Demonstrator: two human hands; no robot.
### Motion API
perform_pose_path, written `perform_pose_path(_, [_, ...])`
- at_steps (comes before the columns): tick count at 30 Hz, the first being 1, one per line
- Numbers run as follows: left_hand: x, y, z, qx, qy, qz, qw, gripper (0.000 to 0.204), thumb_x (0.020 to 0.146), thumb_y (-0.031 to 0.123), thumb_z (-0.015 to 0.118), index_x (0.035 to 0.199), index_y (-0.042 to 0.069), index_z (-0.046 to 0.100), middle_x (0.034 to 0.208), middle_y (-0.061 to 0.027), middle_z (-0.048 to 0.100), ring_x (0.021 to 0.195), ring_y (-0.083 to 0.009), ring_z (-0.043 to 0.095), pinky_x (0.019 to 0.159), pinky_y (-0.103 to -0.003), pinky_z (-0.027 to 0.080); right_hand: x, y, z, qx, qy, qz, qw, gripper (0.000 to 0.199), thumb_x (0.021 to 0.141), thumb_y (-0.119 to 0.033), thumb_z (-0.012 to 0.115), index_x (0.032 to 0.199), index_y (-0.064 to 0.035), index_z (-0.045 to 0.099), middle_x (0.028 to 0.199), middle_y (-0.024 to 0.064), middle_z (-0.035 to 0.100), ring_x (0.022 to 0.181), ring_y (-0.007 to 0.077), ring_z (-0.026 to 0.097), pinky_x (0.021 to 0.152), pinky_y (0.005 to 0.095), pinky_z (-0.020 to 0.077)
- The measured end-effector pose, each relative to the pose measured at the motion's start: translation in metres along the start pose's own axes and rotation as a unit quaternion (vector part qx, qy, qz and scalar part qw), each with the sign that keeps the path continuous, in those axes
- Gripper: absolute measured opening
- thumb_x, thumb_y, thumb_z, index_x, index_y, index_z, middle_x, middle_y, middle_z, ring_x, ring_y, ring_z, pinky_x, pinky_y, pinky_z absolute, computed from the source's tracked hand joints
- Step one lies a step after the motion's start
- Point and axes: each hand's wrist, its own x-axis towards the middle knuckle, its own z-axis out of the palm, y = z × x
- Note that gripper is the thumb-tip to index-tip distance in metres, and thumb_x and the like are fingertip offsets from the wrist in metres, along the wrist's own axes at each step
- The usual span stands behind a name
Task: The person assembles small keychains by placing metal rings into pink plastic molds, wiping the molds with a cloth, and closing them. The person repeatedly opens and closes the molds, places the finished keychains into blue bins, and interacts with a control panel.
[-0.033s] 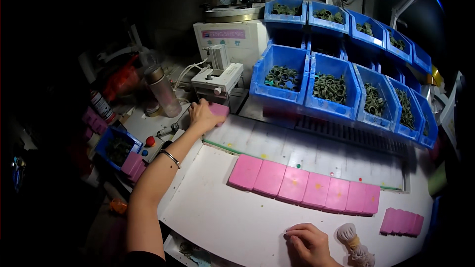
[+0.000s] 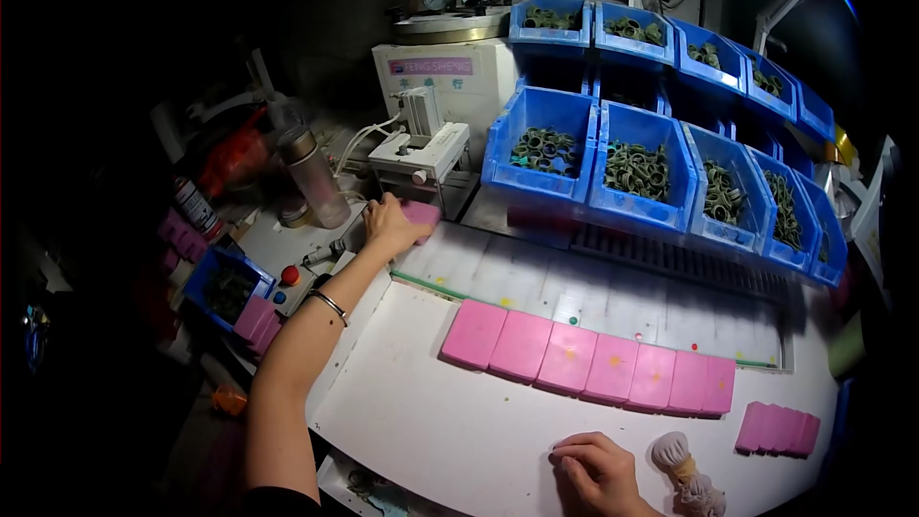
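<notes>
Pink block (image 2: 424,218), gripped by my left hand (image 2: 386,226), could slip if I bump the white machine (image 2: 442,153). Five o'clock, my right hand (image 2: 601,472) lies curled; can't tell if empty.

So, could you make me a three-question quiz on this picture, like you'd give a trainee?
1. What is the left hand touching?
2. True or false: the right hand is apart from the row of pink blocks.
3. What colour are the raised bins holding rings?
A) red
B) blue
C) yellow

Key:
1. A pink block.
2. True.
3. B.
</notes>
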Motion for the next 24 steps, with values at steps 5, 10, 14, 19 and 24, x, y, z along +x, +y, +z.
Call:
perform_pose_path(5, [0.008,0.0,0.006,0.026,0.014,0.0,1.0,0.088,0.053,0.046,0.074,0.112,-0.012,0.044,0.114,-0.0256,0.051,0.113,-0.0374,0.043,0.101,-0.037,0.033,-0.002,0.0,-0.002,-0.005,0.002,0.006,1.0,0.011,0.085,-0.002,0.052,0.089,0.0019,0.061,0.09,0.0141,0.059,0.078,0.0219,0.059,0.067,0.0283,0.0462])
perform_pose_path(10, [0.0,0.006,0.006,0.059,-0.001,0.001,0.998,0.088,0.06,0.052,0.071,0.116,-0.01,0.044,0.124,-0.0266,0.042,0.119,-0.0385,0.037,0.101,-0.045,0.029,-0.004,-0.002,-0.006,-0.023,-0.008,0.01,1.0,0.011,0.085,-0.003,0.052,0.091,0.0013,0.061,0.093,0.0143,0.058,0.079,0.023,0.058,0.068,0.0307,0.0468])
perform_pose_path(14, [-0.025,0.017,0.004,0.089,-0.022,0.055,0.994,0.079,0.07,0.051,0.066,0.12,-0.007,0.045,0.131,-0.025,0.035,0.125,-0.0385,0.028,0.099,-0.054,0.026,0.004,0.014,-0.008,-0.066,-0.034,-0.033,0.997,0.011,0.081,0.0,0.06,0.091,-0.0001,0.065,0.094,0.0098,0.063,0.078,0.0187,0.064,0.068,0.0265,0.0505])
perform_pose_path(19, [-0.083,0.034,-0.022,0.065,-0.074,0.18,0.979,0.067,0.074,0.043,0.064,0.121,-0.001,0.048,0.128,-0.0241,0.036,0.124,-0.0392,0.028,0.097,-0.055,0.028,0.002,0.011,-0.007,-0.057,-0.028,-0.003,0.998,0.009,0.081,0.001,0.061,0.088,0.0002,0.066,0.094,0.0094,0.062,0.077,0.0188,0.063,0.068,0.0265,0.0501])
perform_pose_path(24, [-0.109,-0.001,-0.07,-0.006,0.006,0.274,0.962,0.034,0.079,0.02,0.061,0.109,0.004,0.058,0.115,-0.018,0.051,0.111,-0.0354,0.045,0.094,-0.041,0.036,-0.001,0.021,0.002,-0.022,-0.004,0.005,1.0,0.01,0.078,0.007,0.056,0.084,0.0036,0.064,0.09,0.0119,0.061,0.079,0.0201,0.062,0.069,0.0274,0.05])
